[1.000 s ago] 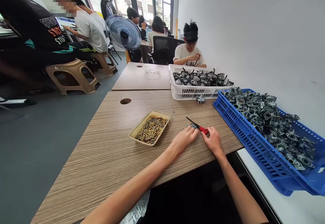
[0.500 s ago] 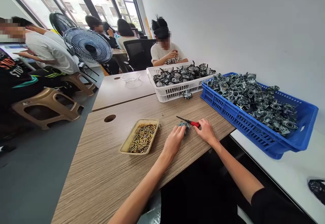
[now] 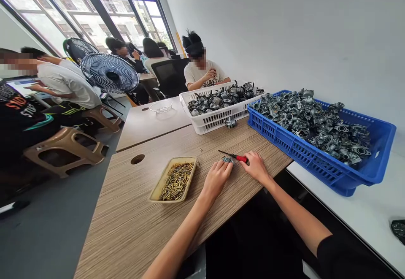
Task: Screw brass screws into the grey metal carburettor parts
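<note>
My left hand (image 3: pixel 217 177) is closed over a small grey metal part (image 3: pixel 228 159) on the wooden table (image 3: pixel 126 211), covering most of it. To its right, my right hand (image 3: pixel 255 166) grips the red handle of a screwdriver (image 3: pixel 241 158). The dark shaft points left and lies just above the metal part. Left of my hands stands a yellowish tray (image 3: pixel 153 195) of brass-coloured screws (image 3: pixel 177 181).
A white basket (image 3: pixel 207 125) of metal parts stands at the back, with one loose part (image 3: pixel 230 123) before it. A blue crate (image 3: pixel 300 156) of similar parts is at the right. Beyond sit a clear dish (image 3: pixel 160 107), a person (image 3: pixel 202 74) and a fan (image 3: pixel 110 74).
The camera view has tilted slightly, so the near table items appear lower. Both hands keep nearly the same hold on the metal part and the screwdriver.
</note>
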Demonstrator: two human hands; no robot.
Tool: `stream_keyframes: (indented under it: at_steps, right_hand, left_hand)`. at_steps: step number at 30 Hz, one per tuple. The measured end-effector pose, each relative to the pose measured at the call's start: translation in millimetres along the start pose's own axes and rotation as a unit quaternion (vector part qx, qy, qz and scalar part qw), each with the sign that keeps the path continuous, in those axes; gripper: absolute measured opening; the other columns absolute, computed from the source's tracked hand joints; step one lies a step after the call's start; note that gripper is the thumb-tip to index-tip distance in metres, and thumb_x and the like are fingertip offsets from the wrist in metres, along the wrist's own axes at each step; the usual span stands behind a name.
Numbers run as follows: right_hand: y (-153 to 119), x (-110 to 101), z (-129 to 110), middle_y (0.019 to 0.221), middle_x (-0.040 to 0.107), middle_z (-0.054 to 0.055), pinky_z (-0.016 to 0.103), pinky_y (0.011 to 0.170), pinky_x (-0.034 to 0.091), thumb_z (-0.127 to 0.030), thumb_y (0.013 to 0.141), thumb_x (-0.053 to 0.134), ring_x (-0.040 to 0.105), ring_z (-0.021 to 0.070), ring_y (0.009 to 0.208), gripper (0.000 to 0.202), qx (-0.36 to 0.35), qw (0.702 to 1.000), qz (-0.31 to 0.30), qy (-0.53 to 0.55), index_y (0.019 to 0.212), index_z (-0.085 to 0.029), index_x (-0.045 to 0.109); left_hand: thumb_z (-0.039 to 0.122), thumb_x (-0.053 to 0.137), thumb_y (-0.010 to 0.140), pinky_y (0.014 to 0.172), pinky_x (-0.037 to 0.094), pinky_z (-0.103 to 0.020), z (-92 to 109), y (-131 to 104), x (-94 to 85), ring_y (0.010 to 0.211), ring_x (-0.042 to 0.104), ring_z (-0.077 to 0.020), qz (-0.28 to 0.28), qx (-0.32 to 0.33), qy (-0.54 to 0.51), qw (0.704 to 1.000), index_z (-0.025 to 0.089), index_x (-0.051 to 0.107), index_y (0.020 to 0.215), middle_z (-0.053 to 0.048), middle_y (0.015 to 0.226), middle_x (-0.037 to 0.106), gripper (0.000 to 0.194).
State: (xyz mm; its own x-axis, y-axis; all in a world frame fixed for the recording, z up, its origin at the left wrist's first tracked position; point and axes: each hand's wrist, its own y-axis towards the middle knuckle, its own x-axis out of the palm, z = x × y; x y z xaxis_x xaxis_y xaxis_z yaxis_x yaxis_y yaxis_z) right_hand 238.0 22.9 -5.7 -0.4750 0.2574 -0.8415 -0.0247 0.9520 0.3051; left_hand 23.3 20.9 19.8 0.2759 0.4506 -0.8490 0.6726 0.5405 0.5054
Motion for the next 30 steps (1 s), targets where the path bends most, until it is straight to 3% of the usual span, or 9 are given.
stream_keyframes:
  at_steps: [5, 12, 18, 23, 26, 30]
  right_hand:
    - [-0.1, 0.0, -0.7, 0.103, 0.067, 0.007, 0.034, 0.092, 0.046, -0.033, 0.098, 0.065, 0.062, 0.0221, 0.099, 0.012, 0.002, 1.000, -0.007, -0.002, 0.101, -0.021, 0.068]
    - [0.8, 0.4, -1.7, 0.103, 0.067, 0.005, 0.033, 0.093, 0.046, -0.030, 0.097, 0.067, 0.062, 0.0210, 0.099, 0.009, 0.003, 1.000, -0.007, 0.006, 0.102, -0.022, 0.068]
    - [2.6, 1.3, -0.8, 0.102, 0.067, 0.005, 0.034, 0.093, 0.047, -0.029, 0.097, 0.067, 0.063, 0.0217, 0.098, 0.008, 0.003, 1.000, -0.007, 0.014, 0.101, -0.022, 0.068]
    - [5.7, 4.7, 3.9, 0.103, 0.068, 0.006, 0.036, 0.092, 0.047, -0.031, 0.096, 0.065, 0.063, 0.0232, 0.098, 0.011, -0.001, 1.000, -0.006, 0.022, 0.103, -0.023, 0.069]
    - [7.2, 4.3, 5.2, 0.101, 0.068, 0.007, 0.037, 0.092, 0.047, -0.032, 0.096, 0.064, 0.063, 0.0244, 0.097, 0.013, -0.006, 1.000, -0.004, 0.024, 0.103, -0.023, 0.069]
    - [7.6, 2.5, 5.2, 0.102, 0.068, 0.007, 0.037, 0.092, 0.047, -0.033, 0.096, 0.062, 0.064, 0.0247, 0.097, 0.014, -0.016, 0.999, -0.002, 0.034, 0.104, -0.022, 0.068]
  left_hand:
    - [0.007, 0.047, 0.100, 0.089, 0.052, -0.036, -17.6, -8.3, 8.8, 0.096, 0.063, -0.0223, 0.039, 0.038, -0.037, 0.998, 0.019, 0.063, 0.110, -0.007, 0.102, 0.074, 0.023]
    - [0.009, 0.044, 0.101, 0.095, 0.055, -0.039, -29.7, -16.5, 23.7, 0.103, 0.065, -0.0235, 0.038, 0.047, -0.058, 0.996, 0.019, 0.065, 0.116, -0.009, 0.111, 0.073, 0.028]
    - [0.009, 0.048, 0.099, 0.098, 0.057, -0.041, -31.5, -16.4, 19.9, 0.103, 0.065, -0.0234, 0.030, -0.025, -0.102, 0.994, 0.021, 0.067, 0.112, -0.009, 0.111, 0.070, 0.026]
    - [0.014, 0.052, 0.100, 0.108, 0.054, -0.046, -37.6, -12.6, 21.0, 0.127, 0.059, -0.0254, 0.081, -0.109, -0.178, 0.975, 0.021, 0.068, 0.100, -0.010, 0.129, 0.065, 0.017]
    - [0.017, 0.052, 0.101, 0.103, 0.055, -0.041, -42.0, -12.3, 23.3, 0.119, 0.062, -0.0222, 0.086, -0.105, -0.222, 0.966, 0.021, 0.067, 0.098, -0.007, 0.118, 0.070, 0.016]
    - [0.027, 0.057, 0.102, 0.094, 0.054, -0.038, -38.0, -15.9, 21.8, 0.101, 0.062, -0.0212, 0.085, -0.115, -0.194, 0.970, 0.021, 0.069, 0.101, -0.006, 0.106, 0.071, 0.013]
